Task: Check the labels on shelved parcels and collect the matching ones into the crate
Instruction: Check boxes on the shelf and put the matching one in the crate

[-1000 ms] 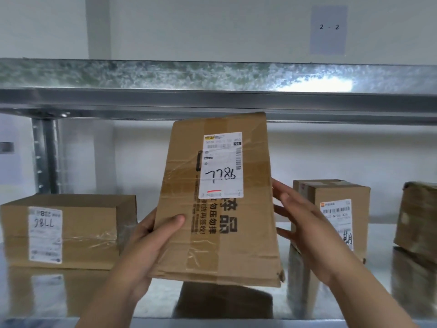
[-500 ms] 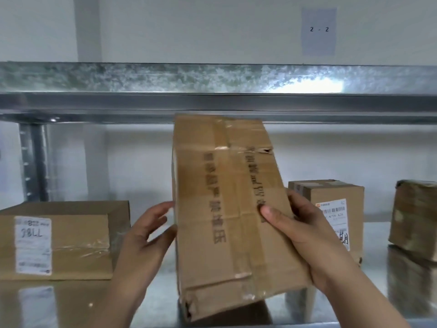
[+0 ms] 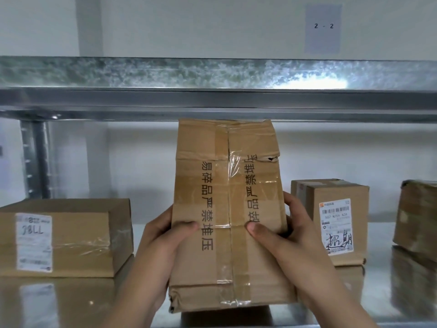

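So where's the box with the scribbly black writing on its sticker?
In the head view the scribbly-sticker box stands on the metal shelf, right of centre, just behind the right hand, between the held taped parcel and a blurry box at the far right.

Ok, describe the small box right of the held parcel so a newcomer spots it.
Below the galvanised upper shelf, look just right of the held parcel. The small box stands there, near-cubic; its label has an orange corner logo and bold black handwritten characters, not digits.

Left grip [image 3: 160, 247]; right grip [image 3: 290, 240]; both curled
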`<action>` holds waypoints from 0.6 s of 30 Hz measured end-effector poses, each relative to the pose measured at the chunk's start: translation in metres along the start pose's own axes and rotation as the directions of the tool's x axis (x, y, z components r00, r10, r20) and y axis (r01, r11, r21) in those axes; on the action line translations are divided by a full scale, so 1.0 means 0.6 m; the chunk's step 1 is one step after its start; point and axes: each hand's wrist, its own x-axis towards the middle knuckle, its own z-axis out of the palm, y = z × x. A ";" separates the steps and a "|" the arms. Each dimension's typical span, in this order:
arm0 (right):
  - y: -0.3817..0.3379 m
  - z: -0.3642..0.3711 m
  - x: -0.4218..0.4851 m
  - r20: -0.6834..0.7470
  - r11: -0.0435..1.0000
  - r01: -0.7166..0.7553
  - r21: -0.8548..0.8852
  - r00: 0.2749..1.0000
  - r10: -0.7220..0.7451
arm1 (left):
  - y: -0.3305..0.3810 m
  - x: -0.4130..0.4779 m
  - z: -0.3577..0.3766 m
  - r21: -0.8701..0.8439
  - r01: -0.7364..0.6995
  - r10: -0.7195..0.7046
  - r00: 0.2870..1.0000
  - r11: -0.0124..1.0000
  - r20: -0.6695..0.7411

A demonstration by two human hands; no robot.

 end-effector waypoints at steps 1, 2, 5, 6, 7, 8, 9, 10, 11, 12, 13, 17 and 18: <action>0.002 0.001 0.000 -0.006 1.000 0.000 -0.002 1.000 0.000 | -0.003 0.001 0.000 -0.002 0.000 0.000 1.000 1.000 -0.012; 0.004 0.002 0.000 -0.010 1.000 0.000 -0.005 1.000 0.000 | -0.008 0.003 -0.001 0.001 -0.009 0.009 1.000 1.000 -0.013; 0.005 0.003 -0.001 -0.007 1.000 0.004 0.007 1.000 -0.004 | -0.009 0.000 0.003 0.046 -0.023 0.024 0.999 0.999 -0.028; 0.003 0.001 -0.001 0.005 1.000 0.004 0.012 1.000 -0.004 | -0.009 -0.001 0.003 0.067 -0.024 0.026 0.999 0.997 -0.028; -0.001 -0.002 0.000 0.020 1.000 0.007 0.022 1.000 -0.007 | -0.008 -0.003 0.002 0.090 -0.022 0.026 0.999 0.996 -0.041; -0.004 -0.008 0.002 0.033 0.999 0.011 0.035 0.999 -0.012 | -0.008 -0.003 -0.002 0.101 -0.026 0.031 0.998 0.995 -0.047; -0.008 -0.015 0.003 0.043 0.999 0.007 0.046 0.999 -0.009 | -0.005 -0.004 -0.007 0.095 -0.014 0.019 0.998 0.995 -0.060; -0.011 -0.021 0.008 0.050 0.999 0.000 0.046 0.999 -0.003 | -0.005 -0.003 -0.017 0.087 0.001 0.005 0.998 0.996 -0.067; -0.013 -0.026 0.012 0.045 0.999 -0.003 0.040 0.999 0.001 | -0.005 -0.002 -0.026 0.084 0.021 -0.014 0.997 0.996 -0.077; -0.014 -0.030 0.015 0.033 0.999 0.003 0.045 0.999 -0.004 | -0.005 -0.002 -0.036 0.071 0.027 -0.021 0.997 0.997 -0.078; -0.013 -0.033 0.018 0.018 0.998 0.010 0.055 1.000 -0.011 | -0.005 -0.003 -0.043 0.034 0.025 -0.022 0.997 0.999 -0.071; -0.007 -0.043 0.030 0.043 0.995 -0.092 -0.035 0.995 0.093 | -0.010 -0.007 -0.055 -0.012 0.001 -0.001 1.000 1.000 -0.024; -0.007 -0.046 0.033 0.084 0.988 -0.148 -0.034 0.985 0.150 | -0.014 -0.005 -0.058 -0.028 -0.004 0.004 1.000 1.000 -0.024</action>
